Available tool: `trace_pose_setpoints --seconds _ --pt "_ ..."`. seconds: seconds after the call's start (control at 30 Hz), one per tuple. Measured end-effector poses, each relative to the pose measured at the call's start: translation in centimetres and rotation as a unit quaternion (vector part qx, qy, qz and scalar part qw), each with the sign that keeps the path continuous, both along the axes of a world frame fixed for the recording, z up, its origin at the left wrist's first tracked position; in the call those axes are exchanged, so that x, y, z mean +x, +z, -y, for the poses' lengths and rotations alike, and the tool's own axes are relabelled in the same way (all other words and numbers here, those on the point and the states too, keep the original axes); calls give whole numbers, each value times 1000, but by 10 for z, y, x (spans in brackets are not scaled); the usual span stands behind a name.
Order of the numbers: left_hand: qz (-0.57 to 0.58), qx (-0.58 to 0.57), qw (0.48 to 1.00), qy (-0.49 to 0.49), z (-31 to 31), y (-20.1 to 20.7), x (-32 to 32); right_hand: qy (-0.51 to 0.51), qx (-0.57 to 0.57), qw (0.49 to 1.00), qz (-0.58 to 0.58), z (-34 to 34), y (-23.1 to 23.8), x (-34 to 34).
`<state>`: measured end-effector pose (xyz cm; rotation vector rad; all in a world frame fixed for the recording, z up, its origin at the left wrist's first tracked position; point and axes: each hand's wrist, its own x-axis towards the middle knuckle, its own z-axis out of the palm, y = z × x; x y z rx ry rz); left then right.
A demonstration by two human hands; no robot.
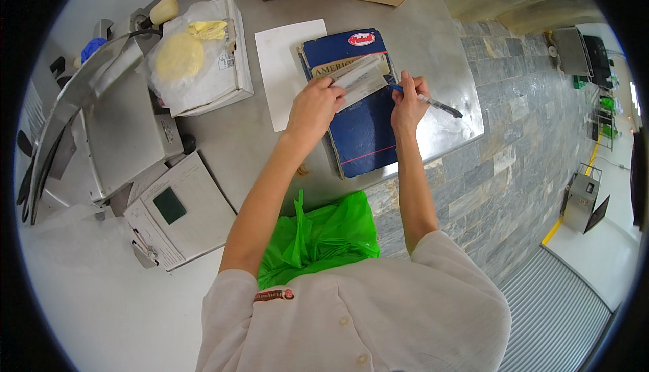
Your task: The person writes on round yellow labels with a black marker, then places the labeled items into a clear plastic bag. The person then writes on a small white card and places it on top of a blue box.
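Slanting through right grip (408, 104), a pen (442, 106)

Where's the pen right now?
In the head view, the pen is right of centre, in the person's right hand by the right edge of the blue book, its blue end toward the left.

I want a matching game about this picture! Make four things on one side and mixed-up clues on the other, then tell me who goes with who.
Things:
1. Pen
2. Book
3. Plastic bag
4. Sheet of paper

Clues:
A. Bright green
B. White, partly under the book
C. Held in the right hand
D. Dark blue cover with a red line

Right pairs: 1-C, 2-D, 3-A, 4-B
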<state>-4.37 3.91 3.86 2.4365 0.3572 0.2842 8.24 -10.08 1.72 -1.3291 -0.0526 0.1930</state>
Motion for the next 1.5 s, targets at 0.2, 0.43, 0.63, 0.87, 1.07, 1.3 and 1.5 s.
trace_pose_setpoints --seconds 0.2,0.43,0.63,0.87,1.07,1.3,1.5 --pt "-20 -24 999 17 -3 5 1 66 -137 988 12 -5 6 -45" --pt "10 -90 995 43 -9 10 1 145 -204 963 95 -21 -8 -62" --pt "39 -105 993 47 -13 -2 0 137 -264 933 202 -24 -6 -63" --pt "48 -115 991 54 -12 -7 1 118 -252 941 193 -23 -13 -61" --pt "46 -119 991 50 -13 -4 0 106 -264 938 196 -22 -13 -61" --pt "54 -113 991 49 -12 -6 0 93 -279 928 227 -25 -13 -63" --pt "43 -101 993 49 -13 -5 0 71 -278 934 214 -26 -17 -59"
